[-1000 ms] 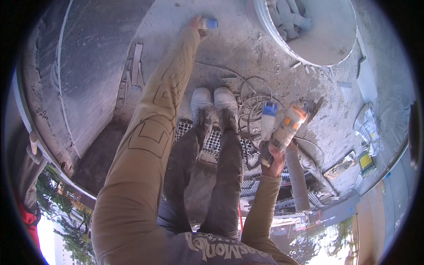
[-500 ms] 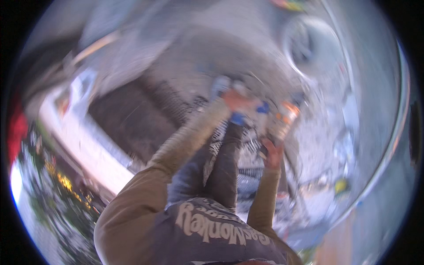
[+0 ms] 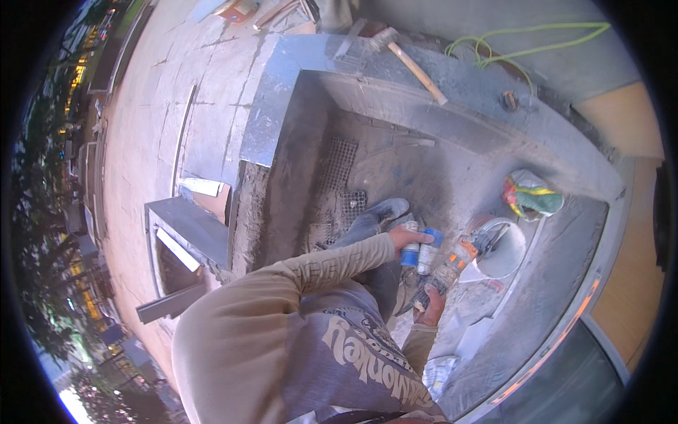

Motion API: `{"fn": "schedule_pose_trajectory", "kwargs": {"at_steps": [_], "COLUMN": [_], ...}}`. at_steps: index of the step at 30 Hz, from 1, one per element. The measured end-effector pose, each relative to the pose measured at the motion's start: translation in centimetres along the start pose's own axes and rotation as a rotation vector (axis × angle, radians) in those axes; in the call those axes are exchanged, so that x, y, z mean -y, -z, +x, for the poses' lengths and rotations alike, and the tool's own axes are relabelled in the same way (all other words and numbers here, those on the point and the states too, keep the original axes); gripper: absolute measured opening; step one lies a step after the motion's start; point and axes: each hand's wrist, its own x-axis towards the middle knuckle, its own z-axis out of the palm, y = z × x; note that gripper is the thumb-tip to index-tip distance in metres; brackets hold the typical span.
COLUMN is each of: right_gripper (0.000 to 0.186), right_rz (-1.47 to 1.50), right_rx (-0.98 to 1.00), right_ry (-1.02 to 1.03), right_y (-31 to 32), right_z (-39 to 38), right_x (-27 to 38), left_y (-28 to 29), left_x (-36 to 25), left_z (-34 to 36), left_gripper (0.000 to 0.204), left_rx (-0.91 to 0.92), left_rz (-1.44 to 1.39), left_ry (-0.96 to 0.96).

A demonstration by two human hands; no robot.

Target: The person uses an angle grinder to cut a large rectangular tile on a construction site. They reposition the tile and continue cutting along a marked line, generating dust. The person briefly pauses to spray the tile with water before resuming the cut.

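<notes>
- Left hand (image 3: 405,236) has its fingers around the blue-and-white cylinders (image 3: 426,260), probably to bunch them together
- Right hand (image 3: 432,307) grips the power tool (image 3: 448,270) low, likely for safety

- Two hands, one left (image 3: 404,236) and one right (image 3: 429,309)
- One power tool (image 3: 448,267), orange and grey
- Two blue-and-white cylinders (image 3: 426,258), side by side
- One white bucket (image 3: 510,253)
- One hammer (image 3: 418,73) with a wooden handle
- One colourful bag (image 3: 540,201)
- One yellow-green hose (image 3: 540,30), in loops
- One small orange-and-dark item (image 3: 509,101) on the ledge
- At least two pieces of plastic mesh (image 3: 338,164); the exact number cannot be told
- One shoe (image 3: 389,208) showing clearly
- One long thin strip (image 3: 183,140) on the paving
</notes>
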Motion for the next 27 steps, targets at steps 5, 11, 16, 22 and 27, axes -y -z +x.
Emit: {"fn": "schedule_pose_trajectory", "kwargs": {"at_steps": [5, 11, 16, 22, 27], "right_gripper": [0.047, 0.045, 0.038, 0.036, 0.037], "right_rz": [0.167, 0.120, -0.022, -0.143, -0.094], "right_rx": [0.076, 0.282, 0.084, 0.056, 0.004], "right_ry": [-0.146, -0.190, -0.253, -0.140, -0.117], "right_y": [-4.8, -6.0, -4.4, -5.9, -5.0], "right_z": [-1.6, -0.7, -0.3, -3.9, -5.0], "right_x": [3.8, 3.6, 1.8, 3.5, 2.7], "left_y": [0.6, 1.7, 5.1, 8.0, 4.8], "left_x": [0.1, -1.6, 0.4, -2.6, -4.0], "left_z": [-3.1, -5.0, -2.0, 3.1, 3.8], "left_gripper": [0.042, 0.041, 0.052, 0.061, 0.053], "left_rx": [0.142, 0.141, 0.139, -0.357, -0.264], "left_rz": [-0.337, -0.396, -0.683, -0.546, -0.284], "left_ry": [-0.106, -0.073, -0.029, -0.084, -0.228]}}
